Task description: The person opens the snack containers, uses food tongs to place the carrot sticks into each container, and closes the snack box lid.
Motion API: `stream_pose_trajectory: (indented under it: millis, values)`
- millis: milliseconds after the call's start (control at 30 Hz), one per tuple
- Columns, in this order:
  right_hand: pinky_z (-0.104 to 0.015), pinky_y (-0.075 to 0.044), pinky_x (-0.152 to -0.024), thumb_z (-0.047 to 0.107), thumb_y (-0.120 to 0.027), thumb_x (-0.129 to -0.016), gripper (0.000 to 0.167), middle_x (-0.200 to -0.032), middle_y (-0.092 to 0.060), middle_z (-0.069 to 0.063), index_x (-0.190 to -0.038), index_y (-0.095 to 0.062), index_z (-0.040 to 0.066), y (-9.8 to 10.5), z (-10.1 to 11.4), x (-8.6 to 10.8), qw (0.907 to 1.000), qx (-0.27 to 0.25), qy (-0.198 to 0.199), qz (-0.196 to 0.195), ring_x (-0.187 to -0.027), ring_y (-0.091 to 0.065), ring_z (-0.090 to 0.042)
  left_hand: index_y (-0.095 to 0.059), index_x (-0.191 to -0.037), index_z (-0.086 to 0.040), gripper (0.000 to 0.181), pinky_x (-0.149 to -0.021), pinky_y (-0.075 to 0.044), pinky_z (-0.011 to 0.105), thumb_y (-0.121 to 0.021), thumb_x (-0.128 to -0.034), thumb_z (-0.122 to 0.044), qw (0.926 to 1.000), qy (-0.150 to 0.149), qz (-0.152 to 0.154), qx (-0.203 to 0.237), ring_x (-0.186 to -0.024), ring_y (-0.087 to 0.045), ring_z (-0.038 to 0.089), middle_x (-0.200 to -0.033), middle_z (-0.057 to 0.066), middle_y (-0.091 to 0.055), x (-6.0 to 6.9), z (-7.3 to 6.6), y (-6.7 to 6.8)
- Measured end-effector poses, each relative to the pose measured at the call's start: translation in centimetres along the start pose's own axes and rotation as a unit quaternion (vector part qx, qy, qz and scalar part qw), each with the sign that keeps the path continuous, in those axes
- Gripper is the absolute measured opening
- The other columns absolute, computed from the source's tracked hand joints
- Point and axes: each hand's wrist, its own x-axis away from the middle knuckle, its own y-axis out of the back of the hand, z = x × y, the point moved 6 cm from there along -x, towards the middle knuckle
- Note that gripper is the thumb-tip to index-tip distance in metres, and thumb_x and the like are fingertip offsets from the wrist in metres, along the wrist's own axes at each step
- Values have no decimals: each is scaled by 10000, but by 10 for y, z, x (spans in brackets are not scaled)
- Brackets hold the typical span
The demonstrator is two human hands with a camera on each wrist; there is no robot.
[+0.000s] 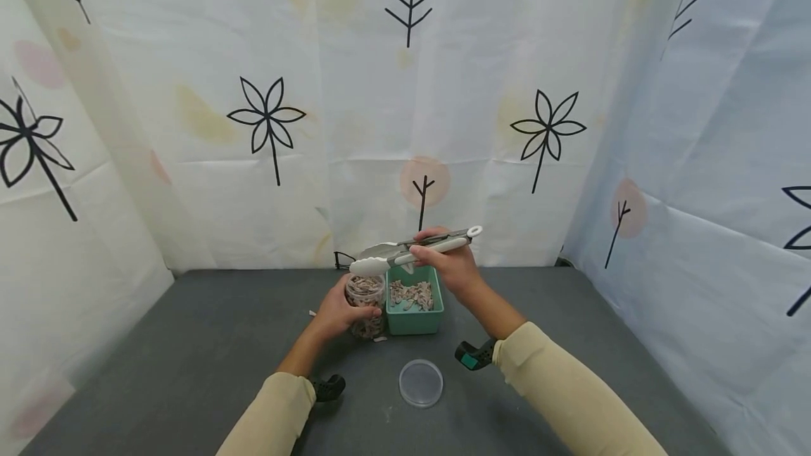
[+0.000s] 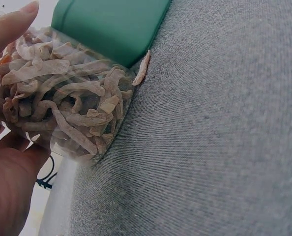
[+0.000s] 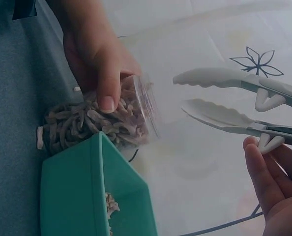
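My left hand [image 1: 338, 311] grips a clear plastic jar [image 1: 367, 329] filled with pale, dusty dried strips [image 2: 72, 93]. The jar stands upright and open-topped on the table, against the left side of a green bin [image 1: 415, 324]. More strips [image 1: 412, 295] lie inside that bin. With my right hand [image 1: 453, 267] I hold metal tongs [image 3: 278, 130] with white tips and handles, up above the jar and bin. Their tips are apart with nothing between them, just over the jar's mouth. In the right wrist view only part of the right hand [image 3: 278, 184] shows.
A round clear lid [image 1: 421, 383] lies on the grey table [image 1: 209, 357] in front of the bin. One loose strip [image 2: 142, 68] lies by the jar's base, with another small piece [image 1: 312, 313] to its left. A patterned white curtain [image 1: 367, 125] encloses the back and sides.
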Motion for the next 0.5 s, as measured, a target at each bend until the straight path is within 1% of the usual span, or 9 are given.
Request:
stream_pose_trajectory:
  millis: [67, 133, 167, 300, 367, 400, 500]
  values:
    - [-551, -514, -757, -4, -677, -891, 274, -1021, -636, -284, -1107, -599, -154, 1, 0, 0, 10000, -17, 16, -14, -802, -681, -146, -383, -1429, -40, 867, -835, -481, 451, -873, -736, -218, 10000, -13, -12, -2, -1031, -577, 268, -1201, 133, -580, 0, 0, 0]
    - [-494, -536, -744, -1, -681, -890, 262, -1018, -634, -293, -1101, -609, -141, 2, 0, 0, 10000, -22, 42, -57, -799, -682, -140, -389, -1428, -38, 869, -838, -482, 450, -875, -731, -220, 10000, -10, -53, -56, -1035, -577, 267, -1206, 134, -580, -1, 0, 0]
    - [-474, -541, -742, -10, -679, -889, 258, -1018, -633, -299, -1100, -612, -143, 2, 4, 1, 10000, -4, 10, -81, -801, -681, -144, -393, -1428, -40, 870, -841, -482, 451, -877, -727, -218, 10000, 6, -67, -73, -1038, -576, 269, -1209, 134, -579, -1, 0, 0]
    - [-372, -553, -734, -16, -677, -891, 278, -1035, -618, -315, -1122, -603, -152, 8, 3, 2, 9998, -23, -65, -181, -803, -674, -131, -399, -1435, -46, 879, -849, -479, 461, -881, -721, -217, 9998, 25, -88, -169, -1052, -572, 280, -1226, 141, -572, -2, -1, 0]
    - [-359, -550, -741, -9, -680, -891, 306, -1035, -616, -320, -1138, -589, -167, 13, 2, 3, 9996, -1, -132, -241, -792, -671, -130, -396, -1441, -45, 885, -843, -481, 464, -880, -721, -217, 9998, -3, -74, -180, -1054, -572, 287, -1231, 150, -567, -2, -1, 0]
    - [-340, -548, -737, 3, -685, -891, 317, -1035, -614, -321, -1141, -587, -164, 16, -2, 3, 9995, -7, -123, -280, -785, -670, -122, -396, -1443, -50, 888, -841, -481, 462, -881, -719, -219, 9998, -6, -73, -189, -1053, -572, 287, -1232, 150, -566, -2, -1, 0]
    - [-316, -546, -734, 5, -693, -884, 317, -1021, -616, -318, -1135, -589, -158, 24, -4, 5, 9990, 23, -142, -426, -767, -671, -118, -398, -1451, -67, 894, -836, -484, 460, -883, -715, -220, 9998, 7, -82, -169, -1056, -573, 289, -1236, 150, -564, -1, 0, 1]
